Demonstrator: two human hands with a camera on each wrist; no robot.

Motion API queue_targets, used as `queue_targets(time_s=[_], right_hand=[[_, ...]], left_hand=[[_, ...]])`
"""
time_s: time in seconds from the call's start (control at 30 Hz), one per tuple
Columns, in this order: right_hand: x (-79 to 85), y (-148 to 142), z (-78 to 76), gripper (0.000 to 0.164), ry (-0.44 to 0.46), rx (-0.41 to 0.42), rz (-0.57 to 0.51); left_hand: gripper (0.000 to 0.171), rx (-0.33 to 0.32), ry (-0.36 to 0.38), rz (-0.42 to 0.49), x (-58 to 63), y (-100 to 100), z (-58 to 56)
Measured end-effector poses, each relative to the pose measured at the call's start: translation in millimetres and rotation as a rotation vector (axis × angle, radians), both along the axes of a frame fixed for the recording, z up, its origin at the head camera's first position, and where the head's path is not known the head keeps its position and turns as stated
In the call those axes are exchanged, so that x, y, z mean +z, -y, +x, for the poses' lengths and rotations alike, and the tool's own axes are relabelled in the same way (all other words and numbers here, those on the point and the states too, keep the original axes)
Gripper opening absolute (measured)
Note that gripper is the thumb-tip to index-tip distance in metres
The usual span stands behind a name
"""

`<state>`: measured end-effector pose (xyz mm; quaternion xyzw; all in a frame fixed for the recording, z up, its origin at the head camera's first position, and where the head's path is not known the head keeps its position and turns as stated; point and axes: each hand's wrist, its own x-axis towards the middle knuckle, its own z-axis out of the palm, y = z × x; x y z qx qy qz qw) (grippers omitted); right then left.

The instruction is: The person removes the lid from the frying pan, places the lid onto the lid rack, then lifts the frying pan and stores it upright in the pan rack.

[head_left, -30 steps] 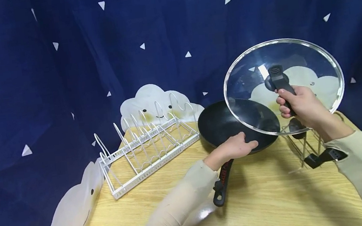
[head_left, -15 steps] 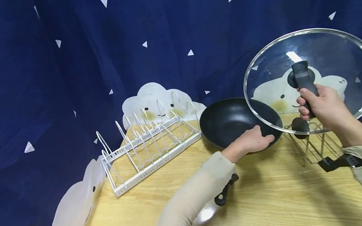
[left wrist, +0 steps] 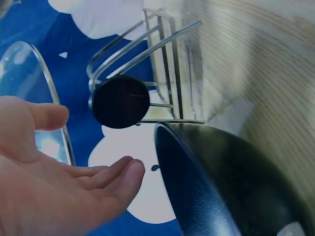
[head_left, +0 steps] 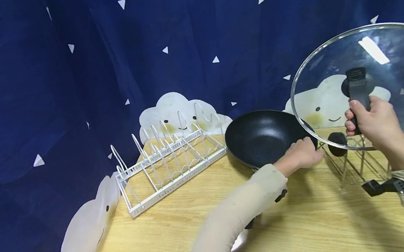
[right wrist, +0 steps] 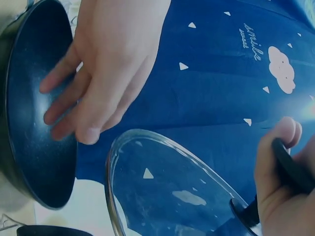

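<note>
In the head view my right hand (head_left: pixel 378 128) grips the black upright handle (head_left: pixel 357 84) of a large glass lid (head_left: pixel 399 49), raised at the right. The lid has a metal rim and runs out of the frame. My left hand (head_left: pixel 301 153) reaches across the right rim of a black wok (head_left: pixel 264 134) on the table. Its fingers look relaxed and hold nothing in the left wrist view, with the wok edge just beside the fingertips. A round black piece (left wrist: pixel 120 102) on a wire rack (left wrist: pixel 172 64) faces that hand. My left forearm covers most of the wok's handle.
A white wire pan rack (head_left: pixel 171 170) with upright loops stands left of the wok on the wooden table (head_left: pixel 156 242). A dark blue curtain (head_left: pixel 173 27) with white triangles and cloud shapes hangs behind. A black strap (head_left: pixel 388 186) sits at the right wrist.
My right hand has carried the lid to the right and closer. My left hand has moved right across the wok's front to its right rim. The wok and racks stay put.
</note>
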<state>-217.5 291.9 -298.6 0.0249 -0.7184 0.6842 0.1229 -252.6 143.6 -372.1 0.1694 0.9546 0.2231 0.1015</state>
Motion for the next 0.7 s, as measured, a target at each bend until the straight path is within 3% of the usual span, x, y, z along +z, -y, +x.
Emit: queue_targets(time_s=[0.13,0.4,0.53,0.7], right_hand=[[-2.4,-4,1.7,0.025,-0.018,-0.030,0.008],[-7.4,-16,3.0,0.017,-0.023,-0.150,0.143],[-10.1,-18,3.0,0.015,-0.013,-0.262,0.285],[-12.3,-20,2.6,0.012,-0.007,-0.323,0.296]], left_hand=[[0.034,0.022,-0.074,0.003,-5.1,-9,-4.9],[0.032,-0.051,-0.192,-0.032,-20.6,-29,-17.4],[0.037,-0.069,-0.245,-0.056,-23.8,-38,-20.8],[0.038,-0.088,-0.276,-0.076,-28.0,-46,-23.9]])
